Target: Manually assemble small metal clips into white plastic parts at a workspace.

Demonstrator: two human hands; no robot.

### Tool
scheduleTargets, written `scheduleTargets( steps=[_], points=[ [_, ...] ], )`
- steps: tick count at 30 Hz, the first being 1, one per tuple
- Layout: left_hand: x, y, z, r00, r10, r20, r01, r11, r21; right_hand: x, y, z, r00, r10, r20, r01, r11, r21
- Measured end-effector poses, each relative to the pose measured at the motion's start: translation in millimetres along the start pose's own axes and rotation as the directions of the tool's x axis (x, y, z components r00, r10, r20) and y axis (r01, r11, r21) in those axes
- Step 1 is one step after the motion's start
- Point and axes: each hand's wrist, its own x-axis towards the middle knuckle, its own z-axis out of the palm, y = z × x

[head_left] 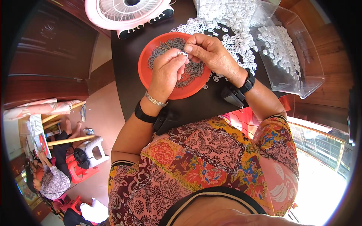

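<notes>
Both my hands meet above an orange-red plastic bowl [144, 77] filled with many small grey screw-like pieces [193, 74]. My left hand [168, 68] pinches a small white plastic piece [184, 54] between thumb and fingertips. Close beside it, my right hand [212, 54] has its thumb and index finger pressed together at the same piece. Whatever sits between the right fingertips is too small to make out. Similar white plastic pieces with holes [241, 49] lie loose on the dark table to the right of the bowl.
A clear plastic bin [316, 81] with more white pieces stands at the right. A pink fan [124, 23] sits at the table's far left. Black boxes on cables hang by my wrists. On the floor at left are a white stool [94, 150] and a seated person [56, 180].
</notes>
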Motion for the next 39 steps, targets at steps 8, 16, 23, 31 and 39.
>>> scheduleTargets(
  steps=[8,16,23,31,39],
  points=[
    [0,-5,2,1.0,0.025,-0.012,-0.025,1.0,0.017,0,1,2,0.999,0.004,0.044,0.0,0.997,-0.073],
    [-3,-6,5,0.996,0.079,-0.041,-0.08,0.997,-0.011,-5,-1,7,0.997,-0.067,0.037,0.073,0.971,-0.229],
    [2,-6,1,0.994,0.097,-0.039,-0.096,0.995,0.036,2,-6,-15,0.997,-0.04,0.061,0.056,0.954,-0.293],
    [6,-8,-4,0.993,0.099,-0.058,-0.099,0.995,0.002,12,16,-105,0.9,-0.309,-0.307,-0.188,0.362,-0.913],
    [3,-3,-3,0.993,0.11,-0.038,-0.11,0.994,-0.015,18,31,-108,0.944,-0.143,-0.296,-0.281,0.12,-0.952]
  ],
)
